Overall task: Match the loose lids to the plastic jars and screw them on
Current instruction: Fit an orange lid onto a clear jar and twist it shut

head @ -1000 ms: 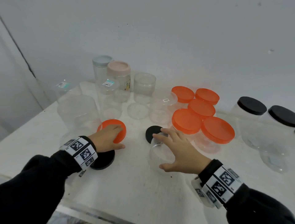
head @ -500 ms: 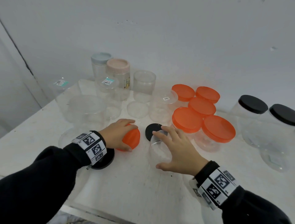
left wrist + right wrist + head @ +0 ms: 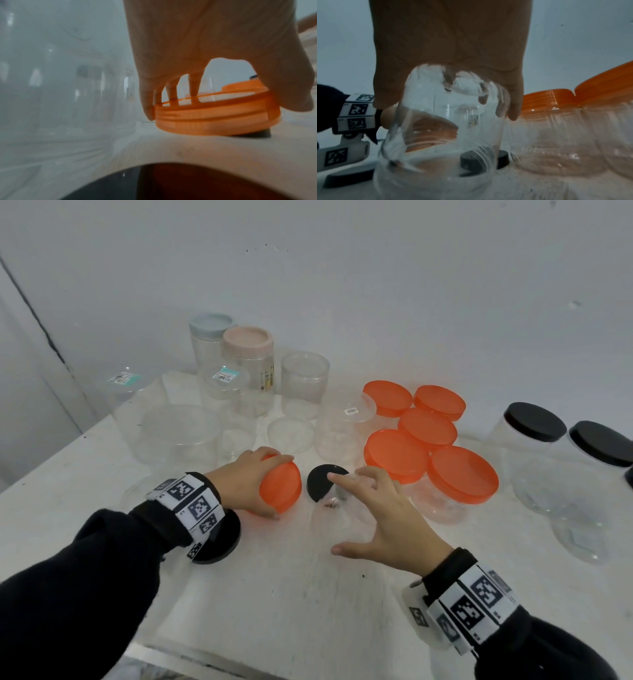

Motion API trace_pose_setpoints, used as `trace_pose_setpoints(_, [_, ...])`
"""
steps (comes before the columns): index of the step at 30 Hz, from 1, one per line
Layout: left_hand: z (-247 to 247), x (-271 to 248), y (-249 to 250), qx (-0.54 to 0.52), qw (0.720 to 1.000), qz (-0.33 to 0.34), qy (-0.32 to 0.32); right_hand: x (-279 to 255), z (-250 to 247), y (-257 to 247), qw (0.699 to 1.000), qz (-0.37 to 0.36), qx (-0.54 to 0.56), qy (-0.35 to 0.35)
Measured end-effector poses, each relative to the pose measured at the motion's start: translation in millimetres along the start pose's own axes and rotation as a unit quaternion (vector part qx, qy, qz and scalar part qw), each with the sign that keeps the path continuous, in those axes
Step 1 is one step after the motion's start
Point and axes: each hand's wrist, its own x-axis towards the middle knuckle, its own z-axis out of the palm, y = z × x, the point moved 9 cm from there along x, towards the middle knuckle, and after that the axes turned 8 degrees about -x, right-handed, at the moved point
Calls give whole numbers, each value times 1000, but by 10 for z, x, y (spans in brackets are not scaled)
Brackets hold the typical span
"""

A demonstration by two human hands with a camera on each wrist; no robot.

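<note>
while the left hand [image 3: 245, 479] grips the loose orange lid [image 3: 281, 488] by its rim, fingers curled over the far edge and thumb on the near edge, the lid is tilted up with one side raised off the surface [image 3: 274, 594], and that tilt is the first risk: if it meets the clear jar [image 3: 337, 517] at an angle the threads may cross and jam instead of seating. i cannot confirm this lid matches this jar's mouth; the capped orange jars [image 3: 462, 474] just to the right of the clear jar look alike, so a fit seems likely, but a mismatch would waste the move. the right hand [image 3: 380, 515] is spread wide over the clear jar, fingers draped on its top and far side and thumb out toward the near side, more a steadying hold than a firm clamp. the jar is thin, light plastic, and in the right wrist view it looks tipped, so pressing the lid on could make it slide or squash. the small black lid [image 3: 323, 481] lies just behind the clear jar, between both hands, and could be knocked. the orange lid sits just left of the clear jar, near but not touching; a larger black lid [image 3: 219, 542] lies further left, under the left wrist.
</note>
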Motion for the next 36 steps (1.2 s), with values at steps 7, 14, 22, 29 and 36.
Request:
trace_pose_setpoints(7, [-231,-280,188,-153,984,58,75,-136,-6,80,985,9,161,67])
trace_pose_setpoints(14, [-190,-419,326,-176,976,95,83,-230,70,302,965,82,245,50])
trace_pose_setpoints(22, [-139,-446,361,-190,973,107,80,-222,55,410,960,156,224,56])
trace_pose_setpoints(29, [-132,-441,397,-198,971,108,82,-206,94,447,947,153,277,51])
trace_pose_setpoints(36, [-148,-436,467,-209,966,123,89,-222,121,443,952,140,273,25])
